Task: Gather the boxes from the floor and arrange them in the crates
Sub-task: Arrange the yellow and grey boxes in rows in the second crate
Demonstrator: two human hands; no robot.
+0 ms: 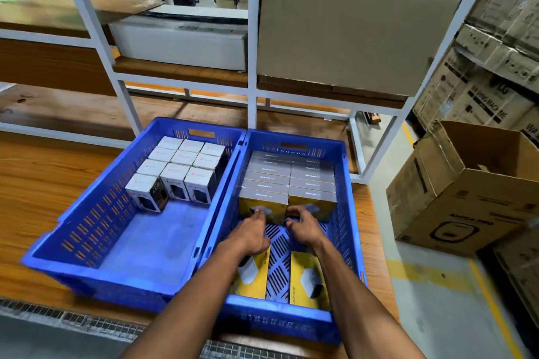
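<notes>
Two blue crates stand side by side on a wooden shelf. The left crate (87,213) holds several upright white boxes (178,166) in its far half. In the right crate (347,201), several yellow boxes (265,194) with grey tops stand packed in two rows at the far end. Two more yellow boxes lie flat near me, one (256,274) on the left and one (306,283) on the right. My left hand (252,234) touches the front face of the nearest left standing box. My right hand (303,226) presses its fingers on the nearest right box.
White metal shelving rises behind the crates, carrying a large brown carton (350,32) and a white box (180,41). An open cardboard carton (466,192) stands on the floor to the right, with stacked cartons behind it. A metal grate runs along the shelf's near edge.
</notes>
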